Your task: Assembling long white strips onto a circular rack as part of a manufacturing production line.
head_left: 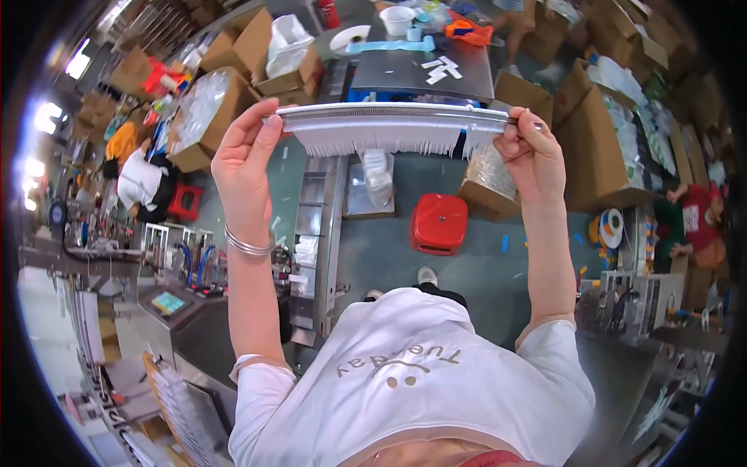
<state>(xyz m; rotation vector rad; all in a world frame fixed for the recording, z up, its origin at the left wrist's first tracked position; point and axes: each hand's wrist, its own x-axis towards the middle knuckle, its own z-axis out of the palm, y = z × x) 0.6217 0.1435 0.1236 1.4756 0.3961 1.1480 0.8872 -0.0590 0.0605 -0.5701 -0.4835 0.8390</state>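
Note:
Stretched level between my hands is a long thin metal rod with a dense row of narrow white strips (377, 138) hanging from it like a fringe. My left hand (243, 159) pinches its left end between thumb and fingers; a silver bangle circles that wrist. At the other end, my right hand (535, 156) is closed around the rod tip, fingers curled. Close to the right hand the row of strips has a narrow gap. What the strips are exactly cannot be made out.
Ahead stands a metal table (467, 74) with a white bowl (398, 20) and white strips on top. A red stool (438, 224) sits on the floor before me. Cardboard boxes (595, 148) of plastic packs flank both sides. A metal conveyor (310, 222) runs at left; a person (142, 180) sits beyond.

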